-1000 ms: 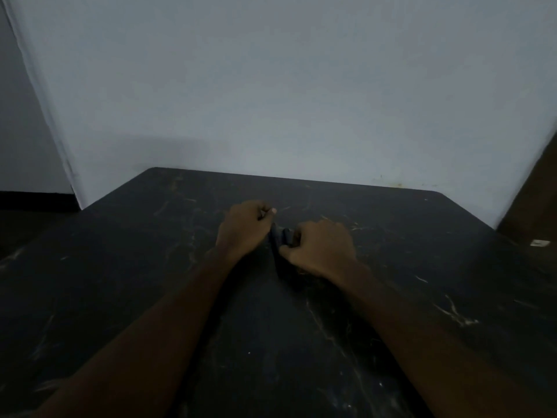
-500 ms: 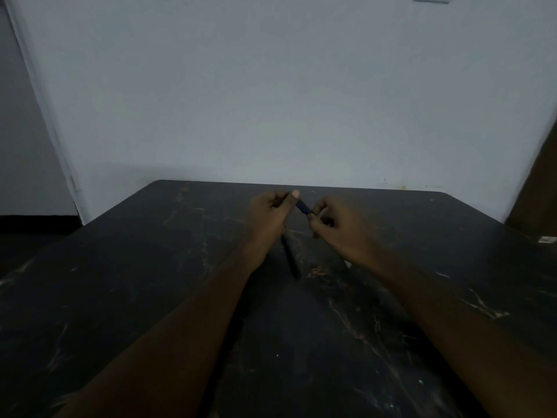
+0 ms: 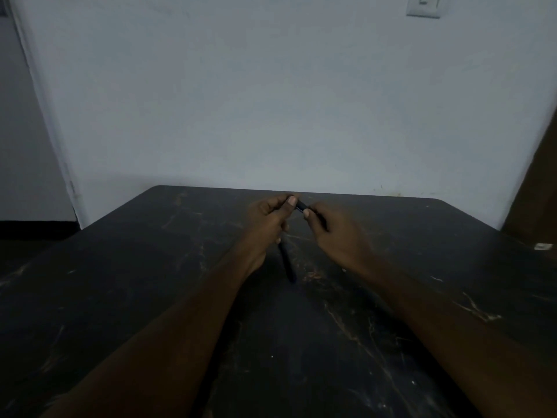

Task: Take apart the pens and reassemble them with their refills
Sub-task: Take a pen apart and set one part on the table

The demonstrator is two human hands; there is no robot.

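Both my hands are raised over the far middle of the dark table [image 3: 150, 297]. A short stretch of a dark pen [image 3: 300, 205] shows between them. My left hand [image 3: 266, 220] pinches one end with thumb and fingers, and my right hand [image 3: 334, 233] pinches the other end. A second dark pen [image 3: 287, 262] lies on the table below the hands, pointing toward me. The light is dim, so the pens' parts are hard to tell apart.
A pale wall [image 3: 271, 101] rises right behind the table's far edge, with a switch plate [image 3: 425, 6] at top right. A small white object [image 3: 543, 245] lies at the table's right edge. A brown door edge [image 3: 539, 182] stands at right.
My hands lifted off the table with one pen held between them and spread slightly apart. The view tilted up, showing more wall. The other pen stayed lying on the table.
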